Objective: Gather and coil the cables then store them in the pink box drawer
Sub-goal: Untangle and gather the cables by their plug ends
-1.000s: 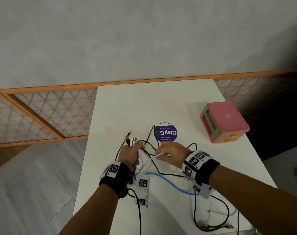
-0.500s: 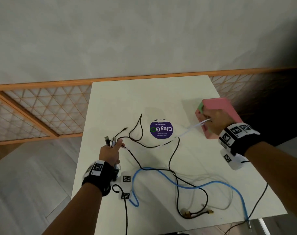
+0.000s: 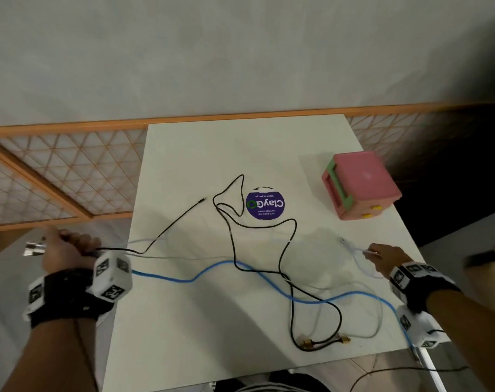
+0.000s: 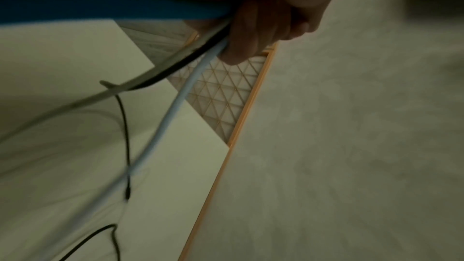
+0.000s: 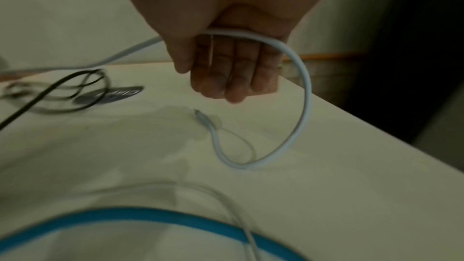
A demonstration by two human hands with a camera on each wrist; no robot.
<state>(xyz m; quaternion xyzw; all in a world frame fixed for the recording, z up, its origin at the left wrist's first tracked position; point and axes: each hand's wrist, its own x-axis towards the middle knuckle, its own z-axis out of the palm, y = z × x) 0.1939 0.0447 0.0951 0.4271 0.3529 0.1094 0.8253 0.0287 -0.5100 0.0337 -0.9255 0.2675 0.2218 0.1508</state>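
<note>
Several cables lie tangled across the white table [image 3: 201,329]: a blue cable [image 3: 212,271], thin black cables [image 3: 232,222] with gold plugs [image 3: 308,342], and a white cable [image 3: 359,257]. My left hand [image 3: 68,247] is off the table's left edge and grips a bundle of cable ends. In the left wrist view its fingers [image 4: 258,33] curl round the blue cable [image 4: 100,10], a black cable [image 4: 175,66] and the white cable [image 4: 180,96]. My right hand [image 3: 382,254] holds the white cable [image 5: 303,94] under the thumb, its loose plug [image 5: 200,116] resting on the table. The pink box [image 3: 359,188] stands at the far right.
A round purple sticker [image 3: 265,203] lies mid-table, left of the box. An orange-framed lattice panel [image 3: 56,176] runs behind and left of the table. A black cable [image 3: 396,372] hangs below the near right edge. The right side beyond the table is dark.
My left hand has pulled the bundle leftwards past the table edge, stretching the cables out. My right hand has come back from the pink box toward me along the white cable.
</note>
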